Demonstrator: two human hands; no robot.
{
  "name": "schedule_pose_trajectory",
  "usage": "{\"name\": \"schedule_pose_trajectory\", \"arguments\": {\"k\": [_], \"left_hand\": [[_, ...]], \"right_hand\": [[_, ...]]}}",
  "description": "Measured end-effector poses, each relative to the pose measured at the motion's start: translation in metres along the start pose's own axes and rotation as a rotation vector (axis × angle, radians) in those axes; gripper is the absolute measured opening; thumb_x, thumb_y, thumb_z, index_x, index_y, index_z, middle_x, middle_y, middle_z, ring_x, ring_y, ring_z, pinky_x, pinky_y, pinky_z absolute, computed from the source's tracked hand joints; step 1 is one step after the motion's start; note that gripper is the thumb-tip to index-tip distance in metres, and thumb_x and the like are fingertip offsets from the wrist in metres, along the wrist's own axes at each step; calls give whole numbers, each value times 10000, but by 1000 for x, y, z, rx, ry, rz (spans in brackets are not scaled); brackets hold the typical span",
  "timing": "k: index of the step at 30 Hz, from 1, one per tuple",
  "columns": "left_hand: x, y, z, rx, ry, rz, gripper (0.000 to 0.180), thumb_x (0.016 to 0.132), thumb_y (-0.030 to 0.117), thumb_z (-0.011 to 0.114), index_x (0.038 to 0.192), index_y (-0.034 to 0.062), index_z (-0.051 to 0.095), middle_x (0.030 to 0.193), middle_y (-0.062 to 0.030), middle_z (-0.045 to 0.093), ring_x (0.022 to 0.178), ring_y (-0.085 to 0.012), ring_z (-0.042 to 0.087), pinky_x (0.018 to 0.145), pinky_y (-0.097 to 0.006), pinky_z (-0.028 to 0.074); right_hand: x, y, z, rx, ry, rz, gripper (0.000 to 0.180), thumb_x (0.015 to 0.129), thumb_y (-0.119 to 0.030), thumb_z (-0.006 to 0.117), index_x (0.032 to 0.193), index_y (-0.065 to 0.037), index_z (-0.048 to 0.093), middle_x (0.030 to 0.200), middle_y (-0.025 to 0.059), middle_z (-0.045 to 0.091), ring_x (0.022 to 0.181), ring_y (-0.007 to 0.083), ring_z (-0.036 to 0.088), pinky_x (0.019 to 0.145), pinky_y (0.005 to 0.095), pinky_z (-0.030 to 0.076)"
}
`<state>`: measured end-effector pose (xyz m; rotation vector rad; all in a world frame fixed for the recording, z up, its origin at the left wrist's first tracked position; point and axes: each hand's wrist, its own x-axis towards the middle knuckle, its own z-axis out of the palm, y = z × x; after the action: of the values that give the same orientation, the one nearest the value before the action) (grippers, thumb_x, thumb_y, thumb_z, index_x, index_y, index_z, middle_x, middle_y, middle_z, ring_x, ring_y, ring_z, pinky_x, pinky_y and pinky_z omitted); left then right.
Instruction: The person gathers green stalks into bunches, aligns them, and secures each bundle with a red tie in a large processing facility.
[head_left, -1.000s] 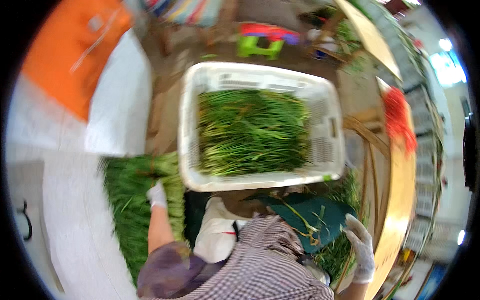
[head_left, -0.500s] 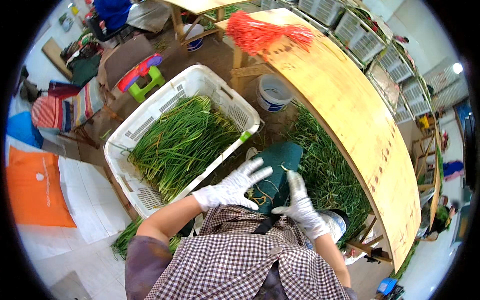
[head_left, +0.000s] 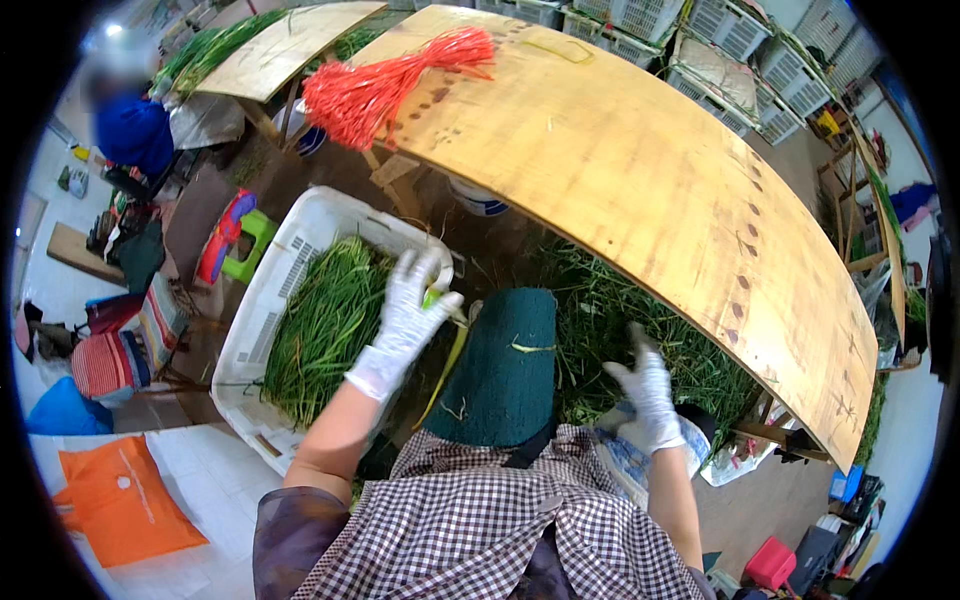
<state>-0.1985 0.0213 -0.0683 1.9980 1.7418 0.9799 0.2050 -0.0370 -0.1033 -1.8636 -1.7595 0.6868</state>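
Note:
My left hand (head_left: 402,305), in a thin white glove, is over the right rim of a white plastic crate (head_left: 236,330), its fingers apart. Long green leafy stalks (head_left: 325,335) fill much of the crate. A yellowed leaf (head_left: 453,360) hangs beside the left thumb; whether it touches the glove I cannot tell. Across my lap lies a dark green cloth (head_left: 500,375) with a few pale strands on it. To its right, my gloved right hand (head_left: 648,395) is open with thumb spread, above the edge of a heap of loose green leaves (head_left: 610,310).
A curved-looking wooden table (head_left: 640,170) spans the front and right, bearing a bundle of red plastic ties (head_left: 395,85). Under it stands a white bucket (head_left: 480,198). A green stool (head_left: 252,245) and an orange bag (head_left: 130,500) are to the left. Another person (head_left: 135,130) sits at the far left.
My left hand has gone from the lap cloth to the crate's rim. The right hand has moved right, off the cloth. Most loose strands have left the cloth, and the view has turned rightward.

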Motion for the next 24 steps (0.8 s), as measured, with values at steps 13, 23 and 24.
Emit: {"name": "schedule_pose_trajectory", "arguments": {"k": [13,23,24], "left_hand": [[-49,50,63,-72,-259,111,526,805,238,747,1252,72,523,1368,-181,399,1260,-372,399,1082,-440,336],[-51,51,58,10,-77,70,244,800,148,739,1002,60,635,967,-132,615,958,-344,586,864,-407,477],[-42,58,62,24,-97,123,222,793,119,736,979,62,630,948,-124,617,930,-330,592,833,-400,483]], "right_hand": [[-62,7,45,-339,-752,10,232,834,-298,652,958,-104,672,958,132,657,881,307,656,747,412,531],[-39,-5,115,475,-812,372,632,940,-407,590,1369,37,454,1354,209,531,1300,299,466,1083,344,365],[-54,20,156,572,-699,398,569,941,-381,592,1319,37,513,1300,201,577,1235,313,525,1031,356,413]]}}
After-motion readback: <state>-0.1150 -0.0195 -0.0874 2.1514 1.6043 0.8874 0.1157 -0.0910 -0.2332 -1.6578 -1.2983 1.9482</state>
